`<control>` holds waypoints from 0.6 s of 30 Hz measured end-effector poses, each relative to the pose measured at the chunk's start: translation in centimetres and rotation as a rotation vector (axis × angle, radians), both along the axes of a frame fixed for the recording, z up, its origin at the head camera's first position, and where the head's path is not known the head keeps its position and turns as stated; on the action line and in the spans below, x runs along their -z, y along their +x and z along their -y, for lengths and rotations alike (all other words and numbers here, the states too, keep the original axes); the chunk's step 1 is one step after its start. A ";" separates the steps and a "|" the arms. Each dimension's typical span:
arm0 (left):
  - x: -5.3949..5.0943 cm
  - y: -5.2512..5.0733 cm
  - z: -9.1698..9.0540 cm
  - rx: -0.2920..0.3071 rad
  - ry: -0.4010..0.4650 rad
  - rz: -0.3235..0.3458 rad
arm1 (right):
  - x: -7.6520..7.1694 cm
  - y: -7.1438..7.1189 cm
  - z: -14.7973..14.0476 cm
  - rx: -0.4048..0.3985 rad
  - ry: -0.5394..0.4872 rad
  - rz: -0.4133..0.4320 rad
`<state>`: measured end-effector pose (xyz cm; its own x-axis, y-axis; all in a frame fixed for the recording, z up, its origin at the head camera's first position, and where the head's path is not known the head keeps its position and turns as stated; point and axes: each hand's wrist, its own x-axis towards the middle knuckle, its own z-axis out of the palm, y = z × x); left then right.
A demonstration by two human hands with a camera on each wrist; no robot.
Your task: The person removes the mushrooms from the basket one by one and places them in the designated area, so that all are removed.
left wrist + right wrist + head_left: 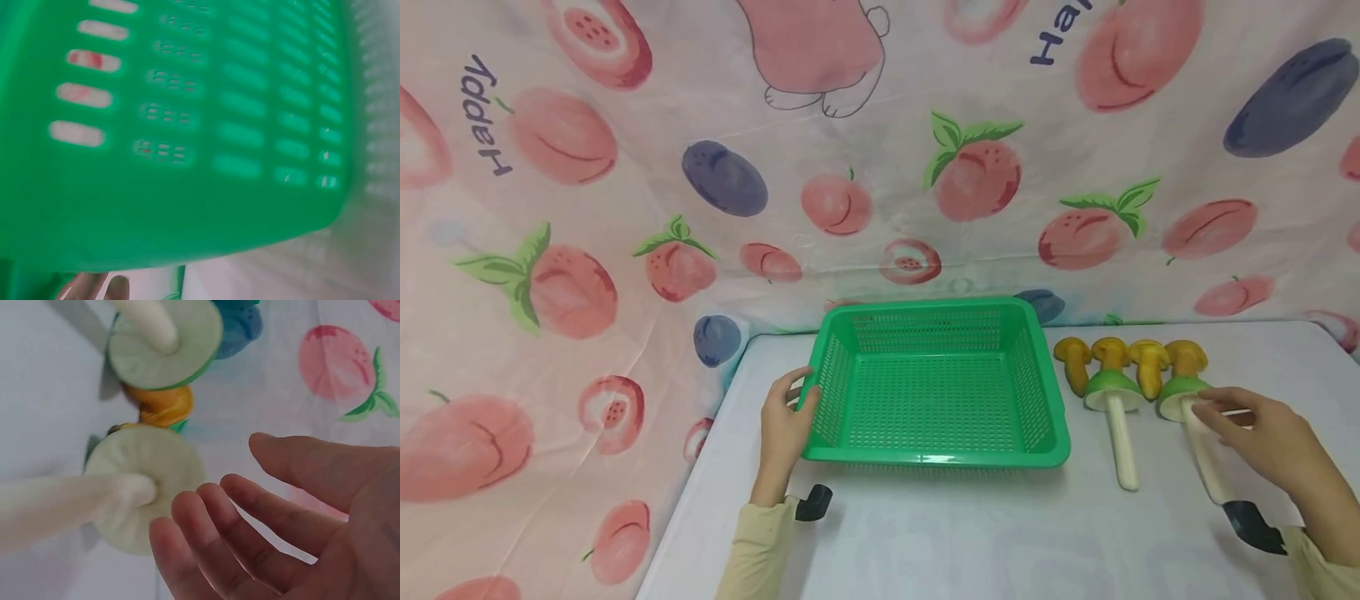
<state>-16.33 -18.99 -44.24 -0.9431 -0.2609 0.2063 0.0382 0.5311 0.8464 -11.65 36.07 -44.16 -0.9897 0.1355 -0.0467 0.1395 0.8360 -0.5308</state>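
A green plastic basket (pixel 932 400) with slotted sides stands mid-table. My left hand (pixel 786 425) holds its left rim, the thumb at the rim's edge; some fingers are hidden, and the left wrist view shows only fingertips (pixel 117 287) below the basket wall. On the right, my right hand (pixel 1273 433) hovers beside a mushroom (pixel 1206 462) with a green cap and long white stem. Its fingers are loosely bent around nothing, thumb apart, in the right wrist view. A second green-capped mushroom (pixel 1122 442) lies to the left of that one.
Several small yellow-brown mushrooms (pixel 1072 358) lie in a row behind the green caps, right of the basket. A white cloth (pixel 940 542) covers the table. Behind it hangs a fruit-printed curtain (pixel 850 275). Black camera mounts (pixel 1253 527) stick out from the wrists.
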 end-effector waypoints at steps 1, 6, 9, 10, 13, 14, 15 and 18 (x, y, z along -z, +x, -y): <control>-0.2 0.1 0.1 0.001 -0.002 -0.009 | -0.2 0.0 0.2 -0.012 0.001 -0.011; -1.0 0.3 0.2 0.006 -0.039 -0.077 | -1.2 0.1 1.3 -0.039 -0.009 -0.067; -1.6 0.6 0.2 0.014 -0.063 -0.119 | -1.7 0.1 2.3 -0.035 -0.023 -0.106; -1.7 0.7 0.1 0.019 -0.070 -0.132 | -1.9 0.1 2.6 -0.035 -0.032 -0.119; -2.3 1.1 -0.1 0.039 -0.112 -0.167 | -2.4 0.1 3.6 -0.050 -0.056 -0.164; -2.5 1.3 -0.2 0.046 -0.128 -0.176 | -2.5 0.1 4.0 -0.062 -0.060 -0.182; -2.7 1.4 -0.4 0.054 -0.144 -0.183 | -2.7 0.0 4.3 -0.075 -0.066 -0.200; -3.3 2.1 -1.0 0.075 -0.193 -0.191 | -3.2 0.1 5.2 -0.103 -0.066 -0.262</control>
<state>-14.28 -17.99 -40.90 -0.8973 -0.1307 0.4216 0.2328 0.6713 0.7037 -11.56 30.83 -40.97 -0.9775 0.0389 0.2072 -0.0935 0.8008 -0.5915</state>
